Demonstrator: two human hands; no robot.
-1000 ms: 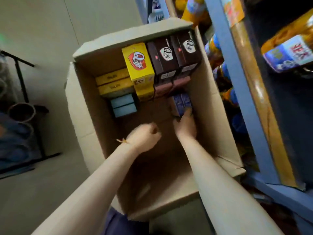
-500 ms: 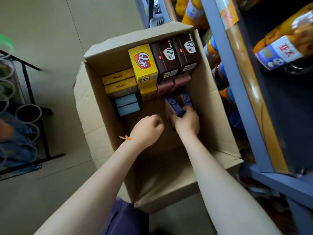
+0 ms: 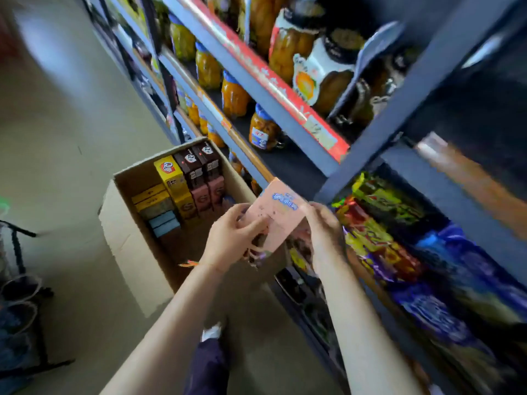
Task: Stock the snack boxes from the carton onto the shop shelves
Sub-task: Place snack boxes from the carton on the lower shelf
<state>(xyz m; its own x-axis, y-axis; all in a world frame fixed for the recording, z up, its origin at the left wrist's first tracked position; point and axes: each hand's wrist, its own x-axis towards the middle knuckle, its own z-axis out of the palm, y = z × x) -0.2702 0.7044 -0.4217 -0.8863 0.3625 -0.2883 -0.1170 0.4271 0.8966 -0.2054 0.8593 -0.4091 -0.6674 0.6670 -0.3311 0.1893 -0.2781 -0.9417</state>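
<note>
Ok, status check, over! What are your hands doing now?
Both hands, left and right, grip one pink snack box. Box is above the carton, beside the shelves. Nothing blocking, though the picture is blurry.

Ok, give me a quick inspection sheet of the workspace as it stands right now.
Surface: pale floor; the carton stands on it beside the shelves.
Job's things: pink snack box held above the carton; yellow box, brown boxes and others remain inside.
Clutter: jars on the upper shelves, bright snack packets lower down.
Hands: left hand and right hand both grip the pink box.
Cables: nothing seen.
Surroundings: dark wire stand at left; image blurred at the edges.
</note>
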